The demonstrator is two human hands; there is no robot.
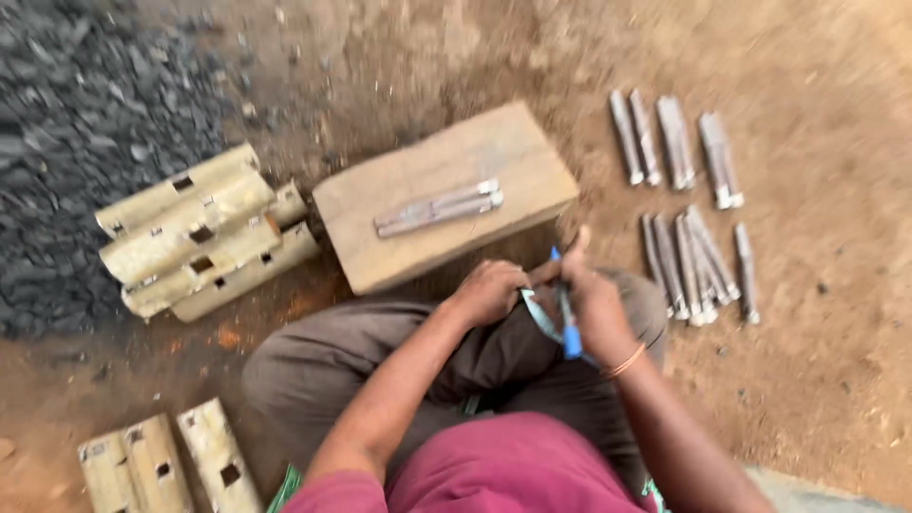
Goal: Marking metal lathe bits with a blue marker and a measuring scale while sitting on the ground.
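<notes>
Right hand (594, 299) grips blue-handled tool (567, 323); left hand (489, 293) closed on pale strip, over lap. Grey metal bars (437, 207) lie on wooden block (446, 195) at 12 o'clock; many bars (698, 261) lie at 2 o'clock.

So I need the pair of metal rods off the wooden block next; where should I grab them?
Take the metal rods around the middle of their bare shafts, coming from above. They lie flat, side by side, on the wooden block, slanted, with thicker ends at the upper right. A pinch across both from their long sides looks likeliest to lift them together.
</notes>
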